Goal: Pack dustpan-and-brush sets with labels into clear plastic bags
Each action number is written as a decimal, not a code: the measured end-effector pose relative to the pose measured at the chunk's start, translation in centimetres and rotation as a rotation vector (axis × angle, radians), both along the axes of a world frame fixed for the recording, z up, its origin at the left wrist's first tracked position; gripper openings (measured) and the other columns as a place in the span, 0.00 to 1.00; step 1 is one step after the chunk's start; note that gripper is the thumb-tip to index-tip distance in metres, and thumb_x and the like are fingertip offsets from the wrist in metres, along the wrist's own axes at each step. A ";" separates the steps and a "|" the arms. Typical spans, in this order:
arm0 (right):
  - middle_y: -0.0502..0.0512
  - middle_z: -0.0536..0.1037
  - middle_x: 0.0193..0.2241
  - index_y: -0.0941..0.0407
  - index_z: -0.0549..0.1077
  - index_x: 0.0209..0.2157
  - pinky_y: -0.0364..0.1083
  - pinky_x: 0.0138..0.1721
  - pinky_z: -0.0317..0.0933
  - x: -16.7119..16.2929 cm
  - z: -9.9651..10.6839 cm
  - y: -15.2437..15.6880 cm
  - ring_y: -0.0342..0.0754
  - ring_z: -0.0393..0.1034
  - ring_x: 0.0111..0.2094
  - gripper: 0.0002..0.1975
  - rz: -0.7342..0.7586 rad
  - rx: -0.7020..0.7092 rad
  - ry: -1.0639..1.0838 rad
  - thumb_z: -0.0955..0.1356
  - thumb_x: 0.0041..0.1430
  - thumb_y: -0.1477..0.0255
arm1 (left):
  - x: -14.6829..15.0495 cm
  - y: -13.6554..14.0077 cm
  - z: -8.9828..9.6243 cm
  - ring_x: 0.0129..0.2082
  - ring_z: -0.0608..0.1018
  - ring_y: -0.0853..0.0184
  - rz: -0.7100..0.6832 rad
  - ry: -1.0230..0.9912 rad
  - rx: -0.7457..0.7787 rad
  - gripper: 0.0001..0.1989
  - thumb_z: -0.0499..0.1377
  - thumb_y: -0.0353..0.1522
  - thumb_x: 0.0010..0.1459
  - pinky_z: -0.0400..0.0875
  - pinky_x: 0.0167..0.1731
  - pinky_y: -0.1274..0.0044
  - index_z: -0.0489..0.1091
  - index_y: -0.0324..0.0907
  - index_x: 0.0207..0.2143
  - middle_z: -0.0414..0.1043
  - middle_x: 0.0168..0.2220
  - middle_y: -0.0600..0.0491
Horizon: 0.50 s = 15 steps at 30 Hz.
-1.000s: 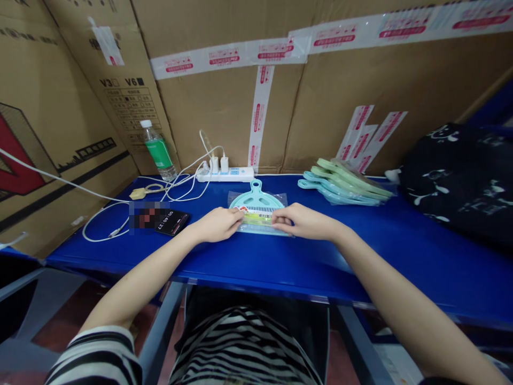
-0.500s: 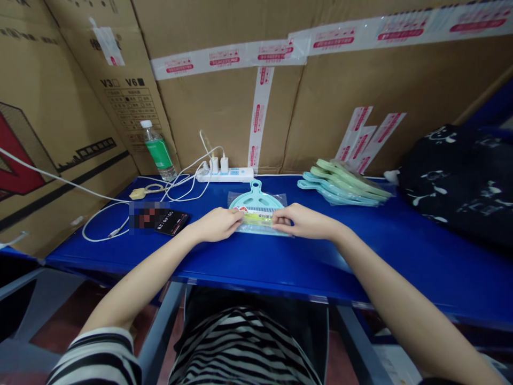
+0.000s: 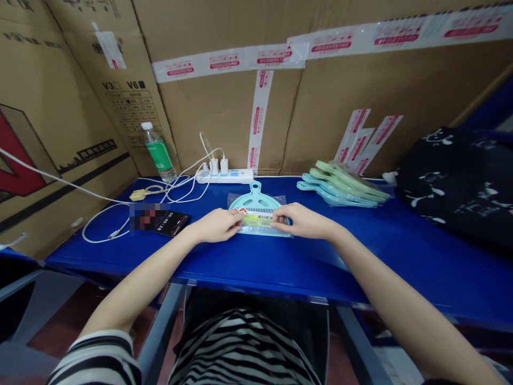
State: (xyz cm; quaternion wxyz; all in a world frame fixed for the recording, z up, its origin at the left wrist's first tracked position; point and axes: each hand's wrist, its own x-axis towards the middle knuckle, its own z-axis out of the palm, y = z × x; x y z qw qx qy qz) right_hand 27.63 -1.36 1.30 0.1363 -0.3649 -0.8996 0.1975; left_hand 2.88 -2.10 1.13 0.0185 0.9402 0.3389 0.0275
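A light blue mini dustpan (image 3: 255, 200) in a clear plastic bag lies flat on the blue table (image 3: 256, 262), its looped handle pointing away from me. Across its near part runs a yellow and white printed label (image 3: 258, 218) with red marks at the left. My left hand (image 3: 219, 224) is closed at the label's left end, fingertips pressed together. At the right end my right hand (image 3: 298, 220) pinches the label with curled fingers. Whether the label is stuck to the bag I cannot tell.
Several bagged green and blue dustpans (image 3: 340, 184) are piled at the back right, beside a dark patterned bag (image 3: 452, 187). To the left are a phone (image 3: 172, 222), white cables, a power strip (image 3: 240, 175) and a water bottle (image 3: 159, 155). Cardboard (image 3: 220, 112) walls the back.
My hands and the bagged dustpan stay nearly in place. The label looks slightly flatter now, and the camera view has shifted a little.
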 end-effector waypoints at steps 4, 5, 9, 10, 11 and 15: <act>0.48 0.69 0.18 0.54 0.61 0.20 0.42 0.27 0.52 -0.2 0.0 0.0 0.42 0.62 0.22 0.11 -0.048 0.024 -0.044 0.63 0.55 0.70 | 0.1 0.1 -0.3 0.30 0.75 0.67 0.035 0.010 0.041 0.08 0.48 0.30 0.64 0.69 0.33 0.75 0.66 0.39 0.35 0.70 0.33 0.52; 0.48 0.69 0.19 0.54 0.61 0.20 0.42 0.28 0.52 -0.2 0.1 0.0 0.42 0.62 0.22 0.11 -0.059 0.033 -0.056 0.63 0.55 0.70 | 0.1 0.2 -0.3 0.30 0.75 0.66 0.040 0.014 0.047 0.09 0.48 0.30 0.65 0.70 0.33 0.75 0.66 0.39 0.35 0.70 0.34 0.51; 0.48 0.70 0.19 0.54 0.61 0.20 0.42 0.28 0.51 -0.4 0.2 0.0 0.43 0.63 0.23 0.11 -0.087 0.065 -0.099 0.64 0.55 0.71 | 0.3 0.1 -0.2 0.32 0.76 0.65 0.054 0.015 0.065 0.10 0.46 0.31 0.66 0.70 0.33 0.75 0.66 0.39 0.38 0.69 0.35 0.51; 0.48 0.70 0.19 0.54 0.62 0.20 0.42 0.28 0.51 -0.4 0.2 0.1 0.42 0.63 0.23 0.11 -0.089 0.064 -0.105 0.64 0.55 0.71 | 0.3 0.1 -0.2 0.32 0.75 0.65 0.064 0.014 0.069 0.10 0.46 0.31 0.66 0.70 0.33 0.75 0.66 0.39 0.38 0.69 0.35 0.51; 0.48 0.70 0.19 0.54 0.62 0.20 0.42 0.28 0.51 -0.4 0.2 0.1 0.42 0.63 0.22 0.11 -0.089 0.060 -0.107 0.65 0.55 0.71 | 0.3 0.0 -0.2 0.32 0.75 0.65 0.076 0.014 0.073 0.10 0.46 0.31 0.66 0.70 0.33 0.74 0.67 0.39 0.39 0.69 0.35 0.51; 0.48 0.70 0.19 0.54 0.64 0.21 0.42 0.28 0.51 -0.2 0.1 0.3 0.43 0.63 0.22 0.10 -0.084 0.044 -0.093 0.65 0.55 0.71 | 0.2 0.0 -0.1 0.37 0.74 0.63 0.117 0.022 0.128 0.09 0.49 0.32 0.65 0.71 0.36 0.74 0.68 0.39 0.38 0.68 0.36 0.50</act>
